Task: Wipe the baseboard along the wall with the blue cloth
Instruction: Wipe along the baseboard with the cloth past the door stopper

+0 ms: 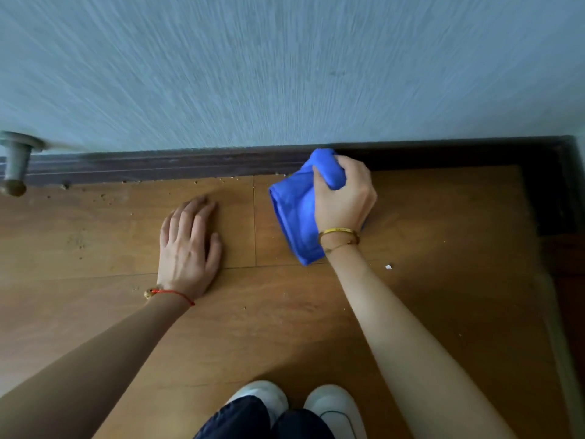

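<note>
A dark baseboard (164, 167) runs along the foot of a pale blue-grey wall (285, 74), meeting a wooden floor (285, 312). At the far left a metal door stopper (14, 166) sticks out from the wall over the baseboard. Crumbs and grit (104, 198) lie scattered on the floor beside the baseboard, and a small white scrap (388, 266) lies to the right. Two white shoes (332, 407) show at the bottom edge.

The left hand (188, 245) rests flat on the floor, fingers (199, 210) straight and together, holding nothing. The right hand (343, 198) grips the blue cloth (294, 210), fingers curled tight round its bunched top. That bunched end touches the baseboard, while the rest of the cloth hangs down to the floor left of the wrist. A yellow bangle (337, 231) circles the right wrist; a red string (172, 293) circles the left.
</note>
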Demonstrator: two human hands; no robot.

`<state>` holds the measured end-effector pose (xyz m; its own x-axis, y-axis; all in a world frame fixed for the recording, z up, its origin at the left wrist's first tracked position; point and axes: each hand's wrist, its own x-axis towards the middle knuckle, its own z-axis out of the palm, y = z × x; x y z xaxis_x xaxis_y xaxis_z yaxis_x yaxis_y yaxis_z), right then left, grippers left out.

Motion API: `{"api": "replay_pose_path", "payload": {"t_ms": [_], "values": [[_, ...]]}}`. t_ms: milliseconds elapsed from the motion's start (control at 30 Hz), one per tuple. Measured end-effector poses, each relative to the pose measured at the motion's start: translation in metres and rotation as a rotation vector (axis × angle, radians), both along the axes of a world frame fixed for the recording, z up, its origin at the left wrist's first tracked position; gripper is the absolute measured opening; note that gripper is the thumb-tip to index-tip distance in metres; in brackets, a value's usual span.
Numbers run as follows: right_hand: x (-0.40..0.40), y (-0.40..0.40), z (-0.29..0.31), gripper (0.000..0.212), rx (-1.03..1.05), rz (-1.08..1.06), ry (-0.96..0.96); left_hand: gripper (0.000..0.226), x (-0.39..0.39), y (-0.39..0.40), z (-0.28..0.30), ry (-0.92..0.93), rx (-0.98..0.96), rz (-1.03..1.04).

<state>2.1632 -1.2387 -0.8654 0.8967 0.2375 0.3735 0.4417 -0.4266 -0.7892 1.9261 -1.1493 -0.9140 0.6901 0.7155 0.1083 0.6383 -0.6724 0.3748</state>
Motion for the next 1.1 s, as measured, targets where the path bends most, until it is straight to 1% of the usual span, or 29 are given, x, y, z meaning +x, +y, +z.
{"api": "replay_pose_path", "payload": {"t_ms": [100,167,233,333,400,467,600,667,733,867,933,1000,1100], "values": [[0.033,-0.024,0.003,0.015,0.036,-0.214,0.031,0.052,0.001,0.0,0.0,-0.021,-0.006,0.016],[0.04,-0.03,0.004,0.015,0.019,-0.233,0.045,0.051,0.003,0.0,-0.001,-0.027,-0.006,0.02],[0.031,-0.025,0.004,0.014,0.017,-0.178,0.011,0.051,0.002,-0.001,0.0,-0.022,-0.008,0.025],[0.0,-0.004,0.004,0.019,-0.036,0.029,-0.085,0.051,0.004,0.0,0.001,-0.019,-0.012,0.032],[-0.012,0.004,0.003,0.02,-0.051,0.127,-0.066,0.051,0.003,0.0,0.001,-0.019,-0.017,0.032],[-0.009,0.003,0.003,0.017,-0.026,0.095,-0.026,0.052,0.003,0.0,0.002,-0.023,-0.017,0.034],[0.02,-0.02,0.004,0.015,0.019,-0.128,-0.001,0.052,0.004,0.0,0.002,-0.028,-0.018,0.037],[0.021,-0.021,0.001,0.017,0.029,-0.156,0.027,0.051,0.004,0.0,0.002,-0.027,-0.014,0.038],[0.007,-0.011,-0.002,0.02,0.031,-0.13,0.024,0.051,0.004,0.0,0.002,-0.027,-0.011,0.04],[-0.032,0.017,-0.01,0.02,0.004,0.069,0.044,0.051,0.003,0.001,-0.001,-0.026,-0.006,0.041],[-0.037,0.02,-0.014,0.017,-0.003,0.115,0.067,0.051,0.002,0.001,0.0,-0.029,-0.005,0.038],[-0.025,0.01,-0.016,0.016,-0.005,0.049,0.068,0.051,0.002,0.001,0.001,-0.028,-0.021,0.036],[0.005,-0.01,-0.016,0.014,-0.001,-0.174,0.097,0.051,0.003,0.001,0.002,-0.017,-0.031,0.039]]}}
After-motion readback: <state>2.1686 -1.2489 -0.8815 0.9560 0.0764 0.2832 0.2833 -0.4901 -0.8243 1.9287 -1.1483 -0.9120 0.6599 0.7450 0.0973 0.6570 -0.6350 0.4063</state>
